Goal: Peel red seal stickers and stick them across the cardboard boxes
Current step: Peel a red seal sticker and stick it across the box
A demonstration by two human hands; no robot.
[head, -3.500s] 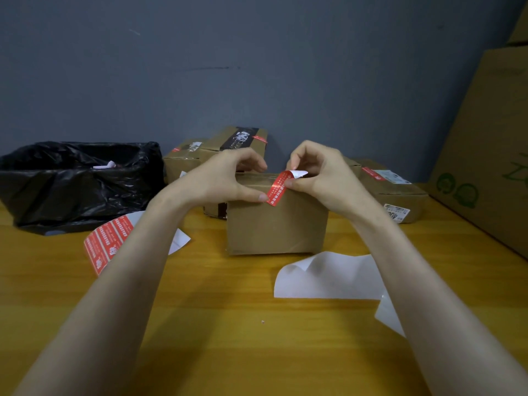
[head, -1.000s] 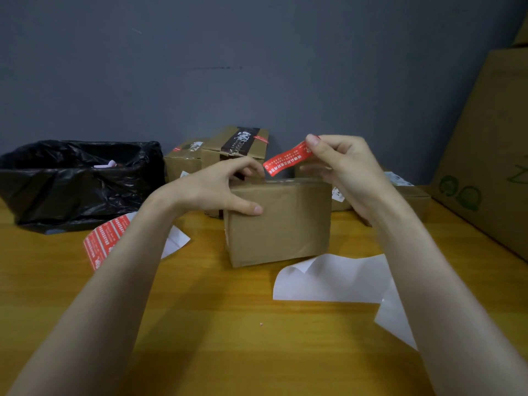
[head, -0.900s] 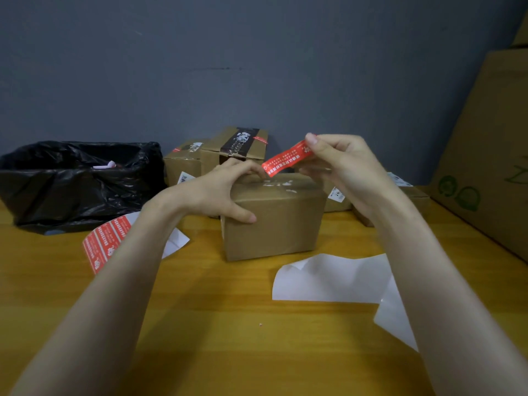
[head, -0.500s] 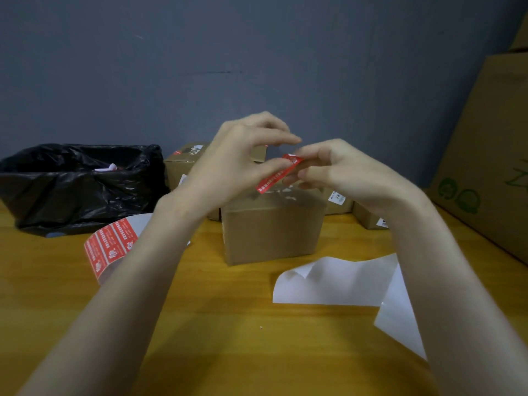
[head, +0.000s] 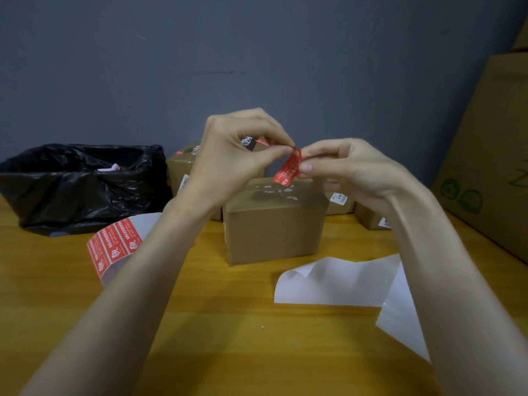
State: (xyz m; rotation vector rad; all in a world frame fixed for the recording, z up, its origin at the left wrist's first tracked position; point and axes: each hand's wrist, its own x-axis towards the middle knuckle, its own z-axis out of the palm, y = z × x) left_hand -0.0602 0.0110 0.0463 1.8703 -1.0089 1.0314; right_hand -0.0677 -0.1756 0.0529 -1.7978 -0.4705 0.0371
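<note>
A red seal sticker (head: 288, 166) hangs above a cardboard box (head: 274, 224), pinched at its top by the left hand (head: 228, 158) and midway by the right hand (head: 348, 170). On the desk (head: 228, 338) lie a sticker sheet (head: 113, 247), white backing paper (head: 337, 281) and a black bag (head: 80, 184).

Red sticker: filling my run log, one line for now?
red sticker: midair; left hand: pinches it; right hand: pinches it; box: unsealed
</note>
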